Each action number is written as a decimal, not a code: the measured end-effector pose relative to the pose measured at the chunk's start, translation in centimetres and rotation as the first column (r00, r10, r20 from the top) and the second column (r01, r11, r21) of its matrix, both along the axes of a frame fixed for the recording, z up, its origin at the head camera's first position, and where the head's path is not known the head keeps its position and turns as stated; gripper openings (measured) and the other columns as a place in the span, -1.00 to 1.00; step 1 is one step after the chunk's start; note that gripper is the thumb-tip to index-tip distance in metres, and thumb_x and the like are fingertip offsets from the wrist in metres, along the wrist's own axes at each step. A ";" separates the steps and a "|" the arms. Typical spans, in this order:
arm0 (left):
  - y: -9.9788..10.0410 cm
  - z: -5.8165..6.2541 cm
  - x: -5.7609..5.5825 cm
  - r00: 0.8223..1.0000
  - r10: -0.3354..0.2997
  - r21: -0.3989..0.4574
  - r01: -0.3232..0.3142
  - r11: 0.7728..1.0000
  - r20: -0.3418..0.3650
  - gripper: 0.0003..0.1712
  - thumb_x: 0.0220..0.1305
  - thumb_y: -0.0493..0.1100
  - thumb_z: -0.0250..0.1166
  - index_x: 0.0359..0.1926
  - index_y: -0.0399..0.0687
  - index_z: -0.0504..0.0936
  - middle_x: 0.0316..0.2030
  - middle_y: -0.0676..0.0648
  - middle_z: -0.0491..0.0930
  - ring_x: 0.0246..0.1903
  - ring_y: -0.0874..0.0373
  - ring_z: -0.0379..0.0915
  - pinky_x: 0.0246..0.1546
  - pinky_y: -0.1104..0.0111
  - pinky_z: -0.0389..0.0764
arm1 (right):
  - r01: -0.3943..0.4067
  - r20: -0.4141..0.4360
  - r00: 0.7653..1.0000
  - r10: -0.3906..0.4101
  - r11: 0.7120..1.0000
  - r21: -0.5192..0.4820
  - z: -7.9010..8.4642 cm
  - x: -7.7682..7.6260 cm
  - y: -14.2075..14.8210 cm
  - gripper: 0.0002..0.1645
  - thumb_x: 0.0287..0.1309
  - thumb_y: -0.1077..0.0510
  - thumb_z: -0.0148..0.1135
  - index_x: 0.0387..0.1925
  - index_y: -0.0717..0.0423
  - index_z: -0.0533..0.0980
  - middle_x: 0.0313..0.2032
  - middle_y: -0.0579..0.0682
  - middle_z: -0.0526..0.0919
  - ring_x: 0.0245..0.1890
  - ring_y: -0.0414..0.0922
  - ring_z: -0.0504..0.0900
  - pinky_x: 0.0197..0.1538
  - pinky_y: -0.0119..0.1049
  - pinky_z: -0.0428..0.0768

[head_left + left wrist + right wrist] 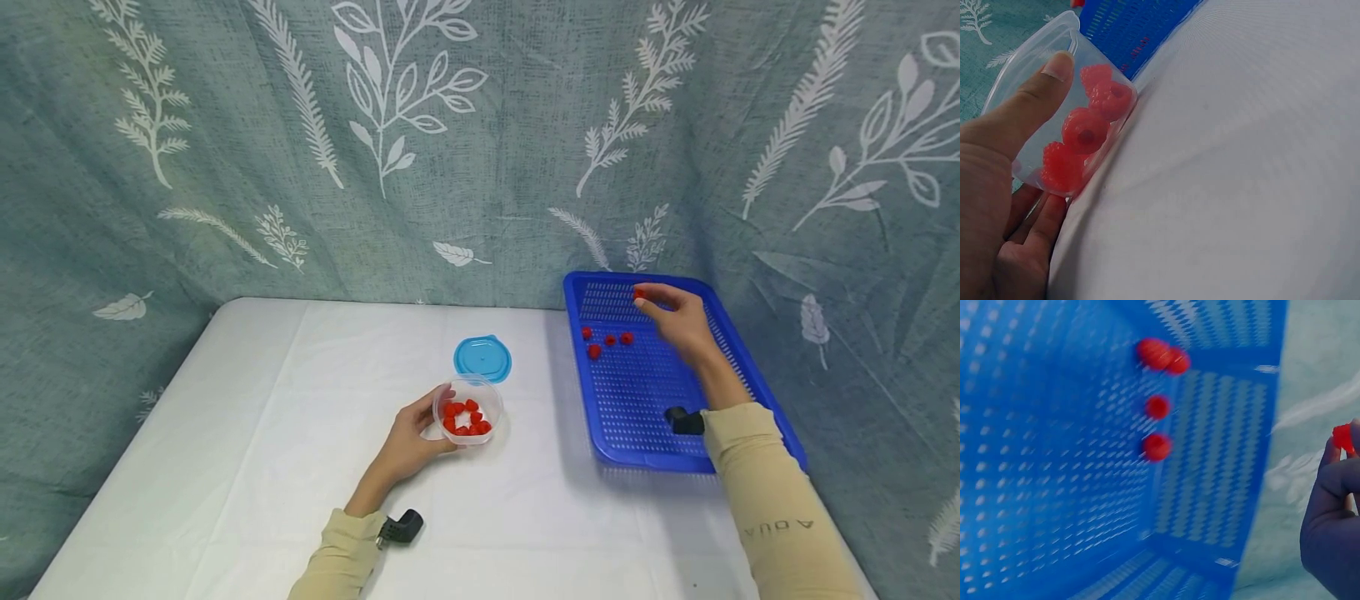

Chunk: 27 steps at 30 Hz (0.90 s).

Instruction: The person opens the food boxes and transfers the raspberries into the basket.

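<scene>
My left hand [415, 432] grips a clear plastic tub [492, 400] on the white table, its thumb and fingers round the side. Several red raspberries [1085, 130] lie in the tub. Over the far part of the blue basket [645, 457], my right hand [678, 323] pinches one raspberry [1343, 438] between thumb and fingertips. Several more raspberries [1157, 447] lie on the basket floor near its far end, blurred in the right wrist view.
A round blue lid [482, 358] lies flat just behind the tub. The basket's raised walls stand at the table's right side. A patterned green cloth [517, 150] hangs behind the table [285, 417].
</scene>
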<state>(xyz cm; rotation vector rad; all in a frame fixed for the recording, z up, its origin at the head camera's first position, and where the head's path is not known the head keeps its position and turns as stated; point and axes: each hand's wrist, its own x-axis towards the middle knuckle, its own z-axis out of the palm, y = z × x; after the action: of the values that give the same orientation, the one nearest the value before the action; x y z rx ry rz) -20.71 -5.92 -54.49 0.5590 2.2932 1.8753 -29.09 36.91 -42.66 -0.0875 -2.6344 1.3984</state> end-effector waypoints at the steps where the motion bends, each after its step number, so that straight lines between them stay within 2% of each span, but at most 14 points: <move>1: 0.0 -0.1 -0.1 1.000 0.000 0.002 0.000 1.000 0.001 0.00 0.04 -0.37 0.55 0.49 -0.28 0.29 0.37 -0.33 0.43 0.43 -0.17 0.28 0.43 0.03 0.32 | 0.013 0.012 1.000 -0.013 1.000 0.012 -0.3 -0.2 0.4 -0.40 0.46 -0.07 0.15 0.35 0.18 0.47 0.27 0.21 0.52 0.09 -0.16 0.48 -0.09 -0.53 0.49; 3: 0.0 -0.3 -0.2 1.000 -0.001 0.003 0.001 1.000 0.008 0.01 0.03 -0.39 0.55 0.49 -0.27 0.29 0.37 -0.32 0.42 0.44 -0.16 0.27 0.45 0.04 0.31 | 0.032 0.015 0.999 -0.033 0.999 0.026 -1.0 -0.6 1.0 -0.43 0.47 -0.03 0.16 0.32 0.25 0.49 0.25 0.28 0.55 0.05 -0.27 0.52 -0.05 -0.56 0.48; 5: 0.0 -1.1 -0.5 1.000 0.004 -0.003 -0.004 1.000 0.008 0.02 0.02 -0.39 0.55 0.50 -0.25 0.28 0.38 -0.31 0.42 0.44 -0.16 0.27 0.45 0.04 0.30 | 0.046 0.013 0.999 -0.046 0.998 0.037 -1.6 -0.8 1.6 -0.46 0.46 0.03 0.18 0.28 0.32 0.51 0.19 0.31 0.59 -0.09 -0.41 0.54 -0.08 -0.60 0.49; 8: 0.0 -2.2 -1.0 1.000 0.007 -0.009 -0.007 1.000 0.006 0.03 0.02 -0.38 0.56 0.51 -0.20 0.28 0.39 -0.27 0.42 0.45 -0.13 0.26 0.46 0.04 0.30 | 0.075 0.016 0.997 -0.076 0.997 0.028 -2.7 -1.2 2.3 -0.50 0.43 0.09 0.22 0.20 0.41 0.54 0.04 0.22 0.70 -0.25 -0.55 0.51 -0.15 -0.64 0.49; 10: -0.1 -2.8 -1.3 1.000 0.006 -0.006 -0.006 1.000 0.002 0.04 0.02 -0.37 0.57 0.51 -0.15 0.29 0.39 -0.24 0.43 0.45 -0.11 0.26 0.46 0.05 0.31 | 0.092 0.035 0.995 -0.094 0.995 0.038 -3.4 -1.4 2.8 -0.50 0.43 0.09 0.22 0.18 0.42 0.55 0.00 0.13 0.73 -0.26 -0.55 0.51 -0.13 -0.63 0.49; 12: -0.2 -3.1 -1.4 1.000 0.001 0.004 -0.001 1.000 -0.001 0.03 0.01 -0.35 0.58 0.51 -0.10 0.31 0.38 -0.20 0.45 0.45 -0.08 0.27 0.45 0.07 0.33 | 0.103 0.056 0.993 -0.106 0.994 0.047 -4.1 -1.6 3.2 -0.49 0.43 0.07 0.21 0.16 0.44 0.56 -0.01 0.12 0.74 -0.19 -0.43 0.56 -0.05 -0.53 0.52; 15: -0.3 -3.3 -1.5 1.000 0.000 0.022 0.000 1.000 -0.007 0.03 -0.01 -0.33 0.60 0.50 -0.06 0.34 0.37 -0.16 0.47 0.43 -0.05 0.30 0.44 0.08 0.35 | 0.106 0.089 0.990 -0.113 0.991 0.084 -4.8 -1.9 3.6 -0.45 0.45 0.03 0.19 0.15 0.47 0.55 0.04 0.26 0.71 -0.03 -0.10 0.63 0.08 -0.25 0.57; 17: -0.3 -3.3 -1.5 1.000 0.000 0.022 0.000 1.000 -0.009 0.03 -0.01 -0.30 0.61 0.49 -0.03 0.35 0.36 -0.14 0.48 0.42 -0.03 0.32 0.44 0.12 0.36 | 0.110 0.111 0.986 -0.121 0.989 0.097 -5.3 -2.0 3.8 -0.44 0.45 0.02 0.18 0.14 0.49 0.55 0.08 0.36 0.66 0.09 0.13 0.60 0.15 -0.06 0.57; 19: -0.4 -3.3 -1.5 1.000 0.001 0.015 -0.001 1.000 -0.013 0.03 -0.01 -0.28 0.62 0.49 -0.02 0.35 0.36 -0.12 0.48 0.42 -0.02 0.33 0.43 0.13 0.37 | 0.117 0.130 0.983 -0.132 0.986 0.117 -5.7 -2.0 4.1 -0.43 0.45 0.02 0.17 0.14 0.50 0.54 0.10 0.42 0.63 0.16 0.27 0.55 0.18 0.06 0.55; 27: -0.5 -3.4 -1.5 1.000 0.003 -0.017 -0.003 1.000 0.009 0.04 0.02 -0.21 0.61 0.51 0.02 0.32 0.37 -0.02 0.48 0.42 0.04 0.32 0.42 0.20 0.38 | 0.095 0.186 0.973 -0.133 0.975 0.202 -7.3 -2.1 4.8 -0.44 0.44 0.07 0.16 0.14 0.55 0.52 0.16 0.48 0.54 0.21 0.35 0.49 0.26 0.17 0.50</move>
<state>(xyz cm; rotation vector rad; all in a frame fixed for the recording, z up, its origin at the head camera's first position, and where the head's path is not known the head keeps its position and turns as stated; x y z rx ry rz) -22.22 -6.38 -57.88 0.5441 2.3040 1.8538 -31.19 41.68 -50.01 -0.3680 -2.8589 1.1466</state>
